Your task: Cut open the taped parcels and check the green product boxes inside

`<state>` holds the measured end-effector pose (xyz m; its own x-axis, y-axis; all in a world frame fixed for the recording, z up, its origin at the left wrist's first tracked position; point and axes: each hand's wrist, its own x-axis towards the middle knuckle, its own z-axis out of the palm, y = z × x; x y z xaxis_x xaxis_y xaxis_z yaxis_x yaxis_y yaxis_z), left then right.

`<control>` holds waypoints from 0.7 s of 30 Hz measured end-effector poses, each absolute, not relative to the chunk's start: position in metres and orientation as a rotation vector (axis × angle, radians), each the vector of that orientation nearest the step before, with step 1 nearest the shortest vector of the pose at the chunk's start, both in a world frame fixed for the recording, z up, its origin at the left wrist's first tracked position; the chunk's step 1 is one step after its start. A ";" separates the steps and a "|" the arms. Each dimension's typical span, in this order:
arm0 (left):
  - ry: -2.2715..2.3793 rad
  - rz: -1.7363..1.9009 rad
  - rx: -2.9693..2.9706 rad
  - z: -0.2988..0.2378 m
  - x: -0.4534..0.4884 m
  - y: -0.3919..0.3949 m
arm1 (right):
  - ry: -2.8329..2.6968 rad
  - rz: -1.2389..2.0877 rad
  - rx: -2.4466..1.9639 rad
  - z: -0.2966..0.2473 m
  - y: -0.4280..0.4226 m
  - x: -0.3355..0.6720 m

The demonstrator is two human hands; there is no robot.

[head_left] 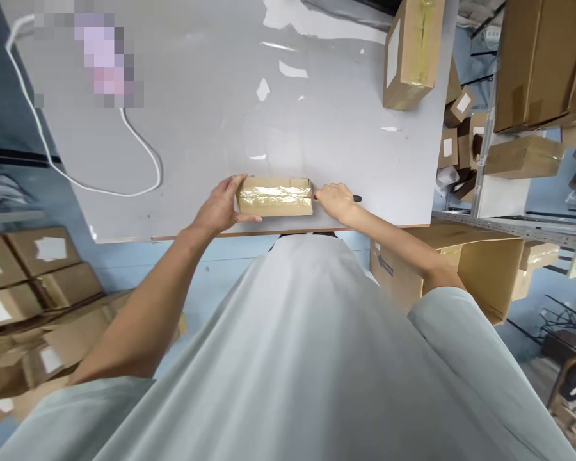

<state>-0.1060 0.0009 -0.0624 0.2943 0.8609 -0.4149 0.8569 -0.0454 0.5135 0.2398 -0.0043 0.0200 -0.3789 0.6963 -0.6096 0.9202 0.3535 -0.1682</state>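
Observation:
A small cardboard box (274, 203) with shiny clear tape along its top lies near the front edge of the grey table (211, 96). My left hand (221, 203) grips its left end, fingers on the far side and thumb along the near side. At the box's right end is my right hand (336, 202), closed around a slim black-and-red tool (358, 198) that looks like a box cutter. A black end sticks out to the right of the fist and a bit of red shows by the box. The tool's tip is hidden or too small to make out.
A taller taped carton (415, 57) stands at the table's back right. A white cable (141, 144) loops over the left side, beside a blurred-out patch. Stacked cartons (52, 275) fill the floor at left; an open carton (489, 275) and shelving (489, 128) stand at right.

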 end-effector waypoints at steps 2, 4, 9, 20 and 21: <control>1.556 -0.029 1.885 -0.058 -0.107 0.001 | 2.191 -0.738 1.411 0.018 -0.006 0.241; 1.572 -0.078 1.906 -0.052 -0.107 0.001 | 2.176 -0.781 1.429 0.015 -0.006 0.244; 1.541 -0.300 2.127 -0.032 -0.067 0.005 | 2.264 -0.837 1.375 0.006 -0.004 0.256; 1.092 -0.138 2.311 -0.055 0.072 -0.003 | 2.021 -0.818 1.689 0.021 -0.061 0.322; 1.062 -0.117 2.322 -0.057 0.077 -0.003 | 2.001 -0.819 1.712 0.021 -0.068 0.325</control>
<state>0.0769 -0.0030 -0.0570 0.6795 0.6670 -0.3058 0.7175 -0.5167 0.4672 0.3246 -0.0682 0.0208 -0.1849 0.7568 -0.6270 0.9792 0.0875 -0.1831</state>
